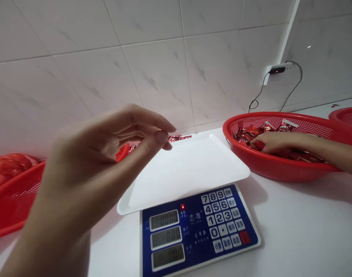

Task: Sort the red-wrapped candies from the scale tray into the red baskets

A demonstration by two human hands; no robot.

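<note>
Head view is being read: how are the hands held?

The left hand (101, 154) is raised at the left of the frame, just short of the white scale tray (187, 173), its fingers curled and brought close to the thumb; nothing can be made out between them. The right hand (268, 142) is laid among red foil packets (252, 131) in a red plastic basket (279, 169) at the right of the frame, fingers partly curled; whether a packet is gripped cannot be told.

What could go wrong from here?

A packet could be dropped if the slick foil is poorly pinched, it is judged. The tray, set over the digital scale (193, 227), could be tipped if it is pressed at its overhanging edge, and the blue keypad (228, 219) could be struck by a passing wrist.

What else is around, and what stands in the way?

More red packets (176, 137) are seen beyond the tray at upper centre, against the tiled wall (164, 69). A second red basket (11, 204) is partly hidden by the left hand at lower left, and a third red basket (346, 119) is cut off by the right edge. A wall socket (276, 71) is fixed at upper right, with a cable (294, 86) hanging toward the white bench (303, 223).
</note>
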